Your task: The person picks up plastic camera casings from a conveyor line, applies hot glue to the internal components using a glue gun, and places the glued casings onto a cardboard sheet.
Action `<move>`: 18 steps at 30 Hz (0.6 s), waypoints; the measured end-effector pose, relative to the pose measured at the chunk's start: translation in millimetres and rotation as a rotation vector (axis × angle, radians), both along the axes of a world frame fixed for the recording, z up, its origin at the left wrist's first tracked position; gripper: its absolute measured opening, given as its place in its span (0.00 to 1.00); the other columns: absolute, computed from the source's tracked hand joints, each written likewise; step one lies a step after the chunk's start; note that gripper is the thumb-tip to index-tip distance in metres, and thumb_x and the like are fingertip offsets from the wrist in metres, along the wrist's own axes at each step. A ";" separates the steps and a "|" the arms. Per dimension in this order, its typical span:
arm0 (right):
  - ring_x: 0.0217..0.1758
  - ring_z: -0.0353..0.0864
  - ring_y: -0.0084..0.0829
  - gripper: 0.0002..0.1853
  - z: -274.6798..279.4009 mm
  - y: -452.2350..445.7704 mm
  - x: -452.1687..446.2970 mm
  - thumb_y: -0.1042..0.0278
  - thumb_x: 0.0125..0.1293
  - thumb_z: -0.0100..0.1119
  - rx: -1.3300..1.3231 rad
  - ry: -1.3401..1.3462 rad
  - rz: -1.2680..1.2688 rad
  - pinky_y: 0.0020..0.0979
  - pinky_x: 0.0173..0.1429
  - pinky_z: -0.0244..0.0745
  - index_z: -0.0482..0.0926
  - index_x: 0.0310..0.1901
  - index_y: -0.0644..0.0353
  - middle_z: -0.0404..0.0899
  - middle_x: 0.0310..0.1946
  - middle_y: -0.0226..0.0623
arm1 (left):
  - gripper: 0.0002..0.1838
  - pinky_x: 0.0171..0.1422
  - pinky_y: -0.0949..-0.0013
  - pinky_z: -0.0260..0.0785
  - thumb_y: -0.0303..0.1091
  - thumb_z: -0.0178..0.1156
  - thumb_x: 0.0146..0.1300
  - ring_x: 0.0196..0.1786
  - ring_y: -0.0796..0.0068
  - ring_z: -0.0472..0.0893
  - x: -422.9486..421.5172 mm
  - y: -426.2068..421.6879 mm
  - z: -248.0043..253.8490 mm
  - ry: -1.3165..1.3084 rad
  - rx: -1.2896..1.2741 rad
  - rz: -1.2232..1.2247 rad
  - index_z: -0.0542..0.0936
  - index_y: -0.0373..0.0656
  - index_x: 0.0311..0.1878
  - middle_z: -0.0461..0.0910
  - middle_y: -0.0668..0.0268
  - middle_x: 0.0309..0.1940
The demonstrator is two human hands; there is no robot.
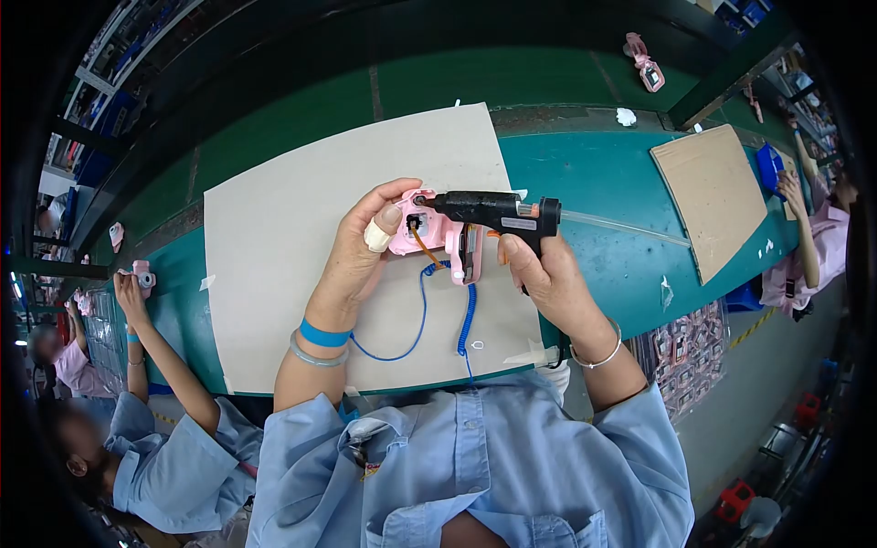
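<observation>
My left hand point(354, 247), with a wrapped thumb, grips an opened pink plastic housing point(437, 232) above the grey-beige sheet. A brown flat cable point(422, 247) runs from a small black part inside it toward the other pink half point(459, 260), which holds dark inner parts. In my right hand point(562, 285) is a black hot glue gun point(480, 208) with an orange trigger. Its nozzle points left and sits over the housing's upper edge; whether it touches cannot be made out. A clear glue stick point(626, 226) sticks out of the gun's back.
A pale sheet point(274, 228) is taped to the green table point(585, 164). A blue coiled cord point(467, 320) leads from my wrist strap point(324, 333). Cardboard point(711, 196) lies at right, bagged pink parts point(685, 356) below. Co-workers sit on both sides; one handles a pink camera-like item point(142, 277).
</observation>
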State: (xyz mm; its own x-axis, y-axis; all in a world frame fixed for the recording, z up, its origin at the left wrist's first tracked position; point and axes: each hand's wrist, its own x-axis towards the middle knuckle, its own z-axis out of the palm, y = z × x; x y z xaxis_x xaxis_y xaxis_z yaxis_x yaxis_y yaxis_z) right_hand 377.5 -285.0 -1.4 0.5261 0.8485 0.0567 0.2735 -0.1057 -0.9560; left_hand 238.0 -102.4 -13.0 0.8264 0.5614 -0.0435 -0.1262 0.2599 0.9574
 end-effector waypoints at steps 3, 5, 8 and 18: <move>0.25 0.70 0.27 0.12 6.1 -1.0 -2.8 0.62 0.69 0.51 -0.053 -0.091 0.002 0.26 0.28 0.65 0.72 0.46 0.63 0.74 0.26 0.35 | 0.21 0.53 0.69 0.74 0.42 0.58 0.64 0.50 0.66 0.79 -0.5 -0.7 1.6 0.012 0.004 0.003 0.74 0.41 0.56 0.78 0.55 0.49; 0.25 0.71 0.28 0.13 8.3 -1.9 -4.1 0.62 0.69 0.52 -0.069 -0.125 0.001 0.26 0.28 0.65 0.72 0.46 0.63 0.74 0.26 0.36 | 0.21 0.53 0.70 0.74 0.42 0.58 0.64 0.50 0.66 0.79 -1.1 -1.4 3.0 0.013 0.007 0.004 0.74 0.41 0.56 0.78 0.55 0.48; 0.26 0.71 0.27 0.12 10.9 -4.2 -4.9 0.63 0.69 0.52 -0.116 -0.177 0.022 0.26 0.29 0.66 0.72 0.46 0.63 0.74 0.27 0.36 | 0.21 0.53 0.70 0.74 0.42 0.58 0.63 0.49 0.67 0.79 -0.9 -3.0 5.1 0.035 0.016 0.012 0.74 0.41 0.56 0.79 0.56 0.48; 0.20 0.65 0.21 0.09 13.8 -7.4 -8.4 0.65 0.69 0.50 0.013 -0.142 -0.004 0.22 0.22 0.61 0.72 0.40 0.62 0.71 0.24 0.31 | 0.19 0.53 0.71 0.73 0.39 0.58 0.64 0.48 0.68 0.80 -4.2 -5.8 10.2 0.050 -0.007 0.013 0.75 0.41 0.56 0.79 0.57 0.47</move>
